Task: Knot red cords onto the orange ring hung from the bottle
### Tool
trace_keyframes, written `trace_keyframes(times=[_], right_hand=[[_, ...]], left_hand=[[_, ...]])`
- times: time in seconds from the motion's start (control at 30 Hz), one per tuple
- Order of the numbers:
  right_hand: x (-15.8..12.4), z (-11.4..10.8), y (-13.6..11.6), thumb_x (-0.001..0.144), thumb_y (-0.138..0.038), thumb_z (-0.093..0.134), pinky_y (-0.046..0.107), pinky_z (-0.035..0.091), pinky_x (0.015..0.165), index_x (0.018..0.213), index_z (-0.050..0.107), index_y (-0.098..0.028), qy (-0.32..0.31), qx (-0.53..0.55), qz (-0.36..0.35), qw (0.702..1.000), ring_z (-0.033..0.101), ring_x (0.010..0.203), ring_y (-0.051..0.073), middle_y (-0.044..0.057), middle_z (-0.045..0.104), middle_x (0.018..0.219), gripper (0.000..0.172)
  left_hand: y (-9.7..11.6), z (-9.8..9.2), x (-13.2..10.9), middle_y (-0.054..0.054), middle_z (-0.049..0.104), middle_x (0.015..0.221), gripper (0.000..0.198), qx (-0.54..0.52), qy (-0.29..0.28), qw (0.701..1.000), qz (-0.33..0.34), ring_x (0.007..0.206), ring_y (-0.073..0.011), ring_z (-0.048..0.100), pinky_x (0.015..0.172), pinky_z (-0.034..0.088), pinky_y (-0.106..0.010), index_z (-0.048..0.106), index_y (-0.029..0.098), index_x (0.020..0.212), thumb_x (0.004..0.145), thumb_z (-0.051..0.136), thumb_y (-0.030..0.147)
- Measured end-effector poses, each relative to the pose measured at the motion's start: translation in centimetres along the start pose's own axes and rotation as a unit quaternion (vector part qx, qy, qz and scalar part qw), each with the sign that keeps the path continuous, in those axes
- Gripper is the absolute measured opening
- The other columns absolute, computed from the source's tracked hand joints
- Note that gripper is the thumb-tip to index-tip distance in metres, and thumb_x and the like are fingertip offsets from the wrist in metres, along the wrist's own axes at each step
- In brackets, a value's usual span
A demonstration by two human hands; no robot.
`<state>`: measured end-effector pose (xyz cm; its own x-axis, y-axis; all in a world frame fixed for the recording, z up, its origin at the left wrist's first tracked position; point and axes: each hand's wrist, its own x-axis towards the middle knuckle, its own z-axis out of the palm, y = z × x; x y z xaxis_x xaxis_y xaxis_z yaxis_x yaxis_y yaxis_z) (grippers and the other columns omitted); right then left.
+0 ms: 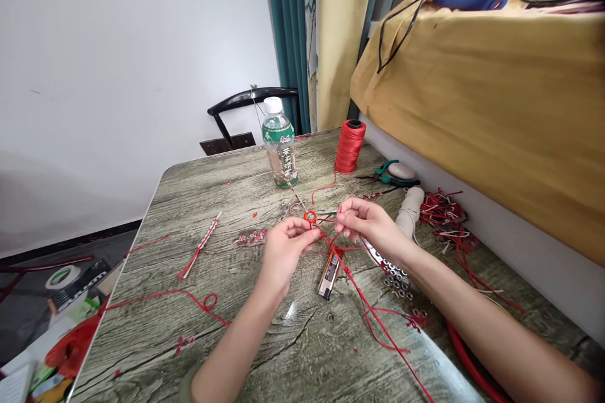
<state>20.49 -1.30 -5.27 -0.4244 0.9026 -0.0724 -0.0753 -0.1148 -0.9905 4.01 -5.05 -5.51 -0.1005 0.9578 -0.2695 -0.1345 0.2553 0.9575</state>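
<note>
Red cord: its long tail (371, 308) is trailing toward the near right, crossing the tabletop (295, 368) from the hands.
Box cutter (329, 274): it is lying just below the hands, close under the cord.
Left hand (282, 249): its fingers are pinching the cord right beside the orange-red ring.
Right hand (366, 220): its thumb and fingertips are pressing together on a red strand, holding it off to the ring's right.
Orange-red ring (305, 216): it is sitting just beyond the left fingertips, between the hands and the bottle.
Step in hand: the hands seem to be working a knot at the ring; the next move is probably calling for a steady left pinch and a free strand on the right.
Silvery rings (399, 286): they are lying beneath the right forearm, crowding that side.
Thread heap (444, 211): it is bordering the wall side, leaving less room there.
Left edge: the tabletop is opening up more widely that way, with few scraps lying about.
Bottle (281, 145) and red spool (350, 148): they are standing upright, limiting forward reach.
</note>
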Motion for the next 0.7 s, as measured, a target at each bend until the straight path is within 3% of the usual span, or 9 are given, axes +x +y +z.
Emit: trace_keyframes(times=[0.13, 0.27, 0.5, 0.63, 0.7], right_hand=[[-0.2, 0.2, 0.2, 0.069, -0.03, 0.062, 0.016, 0.038, 0.043, 0.071, 0.05, -0.015, -0.033, -0.027, 0.014, 0.999, 0.051, 0.05, 0.005, 0.0, 0.059, 0.069, 0.019], [-0.3, 0.4, 0.4, 0.073, -0.033, 0.058, 0.018, 0.042, 0.043, 0.079, 0.047, -0.015, -0.104, -0.018, 0.042, 0.994, 0.056, 0.051, 0.008, 0.0, 0.059, 0.06, 0.021], [-0.1, -0.3, 0.1, 0.071, -0.025, 0.062, 0.015, 0.044, 0.05, 0.074, 0.051, -0.013, -0.124, -0.001, 0.042, 0.991, 0.055, 0.054, 0.005, 0.0, 0.06, 0.064, 0.016], [0.2, -1.0, 0.1, 0.066, -0.023, 0.065, 0.015, 0.041, 0.047, 0.071, 0.053, -0.013, -0.1, 0.001, 0.048, 0.994, 0.053, 0.051, 0.004, -0.001, 0.059, 0.061, 0.017], [0.3, -1.2, 0.3, 0.064, -0.024, 0.067, 0.015, 0.037, 0.042, 0.069, 0.053, -0.013, -0.082, -0.002, 0.044, 0.996, 0.051, 0.048, 0.004, -0.003, 0.058, 0.057, 0.018]], left_hand=[[-0.5, 0.6, -0.3, -0.001, 0.062, 0.066, 0.012, 0.074, -0.026, 0.994, 0.07, 0.062, -0.0123, 0.054, 0.058, 0.042, -0.024, 0.062, 0.016, 0.067, 0.061, 0.064, 0.025], [-0.8, 0.9, -0.3, -0.002, 0.062, 0.067, 0.006, 0.162, 0.006, 0.972, 0.173, 0.062, -0.0124, 0.051, 0.062, 0.038, -0.024, 0.066, 0.018, 0.065, 0.061, 0.065, 0.022], [-0.5, 0.9, -0.7, -0.003, 0.064, 0.074, 0.012, 0.136, -0.045, 0.981, 0.133, 0.068, -0.0144, 0.054, 0.065, 0.04, -0.025, 0.064, 0.016, 0.075, 0.067, 0.06, 0.024], [0.1, 1.8, -2.4, -0.003, 0.063, 0.077, 0.013, 0.166, 0.02, 0.963, 0.211, 0.069, -0.0142, 0.055, 0.062, 0.041, -0.024, 0.061, 0.019, 0.081, 0.073, 0.053, 0.026], [-0.1, 2.8, -3.2, -0.003, 0.064, 0.076, 0.014, 0.234, -0.064, 0.933, 0.266, 0.068, -0.0142, 0.055, 0.065, 0.041, -0.026, 0.062, 0.02, 0.079, 0.076, 0.05, 0.025]])
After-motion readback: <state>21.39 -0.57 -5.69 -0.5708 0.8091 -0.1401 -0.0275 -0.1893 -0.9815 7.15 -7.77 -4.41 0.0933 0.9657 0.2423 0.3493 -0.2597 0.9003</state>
